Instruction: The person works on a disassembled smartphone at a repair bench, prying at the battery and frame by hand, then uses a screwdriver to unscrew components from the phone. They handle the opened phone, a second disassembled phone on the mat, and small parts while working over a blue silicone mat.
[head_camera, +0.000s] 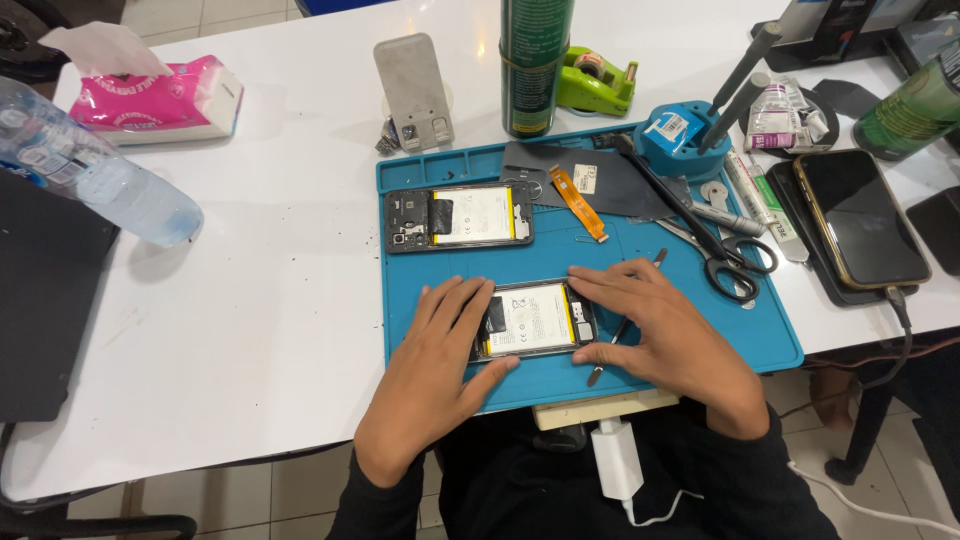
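Head view looks straight down on two bare hands framing an opened phone (533, 319) that lies flat on a blue work mat (600, 375), its back cover off and its pale battery showing. As for the grip, the left hand (437, 355) rests palm down with fingers spread over the phone's left end, thumb tip touching the lower edge; it pinches nothing. The right hand (660, 335) lies over the right end, fingers close together along the top right corner and thumb at the lower right, pressing on the frame rather than closing around it. The phone's long axis runs left to right across the mat, so each hand covers one short end and the body of the phone lies between them, about equally near to both. A thin dark pry tool (622, 330) slants under the right hand, touching or just beside the phone's right end; which cannot be told. Farther up the mat, a second opened phone (458, 217) lies parallel, well apart from the hands. To its right are an orange flex cable (579, 203), a dark sheet (610, 180), and black scissors (725, 262). Beyond the mat on the white surface (270, 300) stand a green spray can (533, 65), a green tape dispenser (595, 80), a pink tissue pack (160, 100), a plastic water bottle (90, 170), and at the right a dark intact phone (862, 215).
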